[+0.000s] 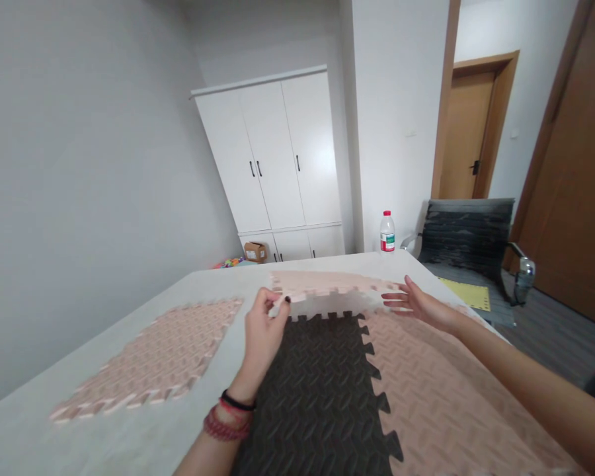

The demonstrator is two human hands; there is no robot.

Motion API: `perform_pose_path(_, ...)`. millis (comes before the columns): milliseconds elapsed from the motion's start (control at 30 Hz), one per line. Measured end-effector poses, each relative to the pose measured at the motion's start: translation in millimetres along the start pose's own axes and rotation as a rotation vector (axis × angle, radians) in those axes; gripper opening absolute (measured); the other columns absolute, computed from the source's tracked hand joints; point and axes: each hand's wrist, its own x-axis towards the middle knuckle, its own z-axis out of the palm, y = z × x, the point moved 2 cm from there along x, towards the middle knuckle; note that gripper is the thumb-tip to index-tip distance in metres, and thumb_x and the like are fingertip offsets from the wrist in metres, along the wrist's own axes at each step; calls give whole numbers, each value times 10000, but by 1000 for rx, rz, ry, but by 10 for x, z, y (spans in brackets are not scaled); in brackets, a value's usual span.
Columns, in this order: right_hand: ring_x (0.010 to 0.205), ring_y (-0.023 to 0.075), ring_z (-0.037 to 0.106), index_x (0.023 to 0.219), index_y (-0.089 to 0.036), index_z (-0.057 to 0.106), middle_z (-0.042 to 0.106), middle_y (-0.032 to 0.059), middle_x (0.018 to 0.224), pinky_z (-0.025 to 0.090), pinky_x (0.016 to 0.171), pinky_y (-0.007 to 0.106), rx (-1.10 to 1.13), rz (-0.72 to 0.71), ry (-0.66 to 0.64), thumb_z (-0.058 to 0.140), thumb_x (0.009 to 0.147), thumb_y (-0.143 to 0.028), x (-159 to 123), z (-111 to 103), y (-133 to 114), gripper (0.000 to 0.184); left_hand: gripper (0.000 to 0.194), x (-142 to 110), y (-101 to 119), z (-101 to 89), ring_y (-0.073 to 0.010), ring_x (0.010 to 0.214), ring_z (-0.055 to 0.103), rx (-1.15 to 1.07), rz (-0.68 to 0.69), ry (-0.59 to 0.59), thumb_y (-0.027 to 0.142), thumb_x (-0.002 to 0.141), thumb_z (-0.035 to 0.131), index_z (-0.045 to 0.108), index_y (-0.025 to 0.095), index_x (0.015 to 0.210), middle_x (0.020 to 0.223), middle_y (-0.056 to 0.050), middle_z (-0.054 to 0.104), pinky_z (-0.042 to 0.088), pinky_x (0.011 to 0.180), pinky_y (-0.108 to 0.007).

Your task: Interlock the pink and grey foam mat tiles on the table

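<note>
**While the left hand (266,327) pinches a pink mat (330,281), the right hand (420,305) is spread at its other end**

Where the left thumb and forefinger close together, they have hold of the near left corner of this foam mat, which stretches rightward from the pinch. The right hand has its thumb apart from its straight fingers, with the fingertips at the mat's right end; whether they touch it cannot be told. The mat's toothed edge is blurred.

Just nearer the wearer than the pinch lies a black mat (324,390), with a strip of white table (109,453) showing between the two. To its right, below the right hand, a second pink mat (421,377) meets it along a toothed seam. Left of the pinch, a third pink mat (166,350) lies apart on the table. Bracelets (229,416) circle the left wrist.

Beyond the right hand, on the table's far edge, stands a red-capped bottle (387,228); its label (387,242) shows white, green and red, its print too small to read. Right of that hand, a yellow sheet (465,294) with small dark marks, also illegible, rests on a black chair (466,231). Past the pinch are a cardboard box (254,252) and a white cabinet (277,145).
</note>
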Motion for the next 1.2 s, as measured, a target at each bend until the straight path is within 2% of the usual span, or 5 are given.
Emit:
perform_pose_path(100,1192,236,526,1389,-211,270,506,146,1343,460,965,431,119,-22,158,152,887,-690,-106,-385,17,704,120,32,86,548,-121,792,563,-19,48,-208,323,875,453,417,224,817,784,31,545,425,746,-224)
perform_pose_path(300,1178,259,526,1308,-221,444,505,120,1341,505,899,406,-277,-27,569,390,854,-592,-268,-1376,372,589,10,80,-53,1485,-116,754,566,102,144,-607,228,832,460,465,221,835,796,26,589,427,730,-221)
perform_pose_path(467,1168,293,512,1272,-170,496,571,125,1254,413,999,452,-476,-15,639,488,788,-529,-180,-1687,690,603,84,69,-299,1999,-165,804,588,275,149,-717,148,775,476,513,206,822,819,-25,635,416,730,-260)
perform_pose_path(767,1130,263,546,1305,-171,448,582,113,1246,391,997,404,-753,19,600,436,824,-499,-49,-1778,1104,583,152,37,-359,2288,-197,950,580,510,177,-816,299,881,435,540,191,908,1010,-82,626,425,789,-289)
perform_pose_path(1200,1162,202,530,1275,-171,480,535,91,1320,394,997,326,-949,39,525,355,881,-424,1,-1765,1139,485,374,1,-343,2445,-312,1140,485,679,262,-818,333,872,454,511,111,1168,1189,-191,546,399,926,-447)
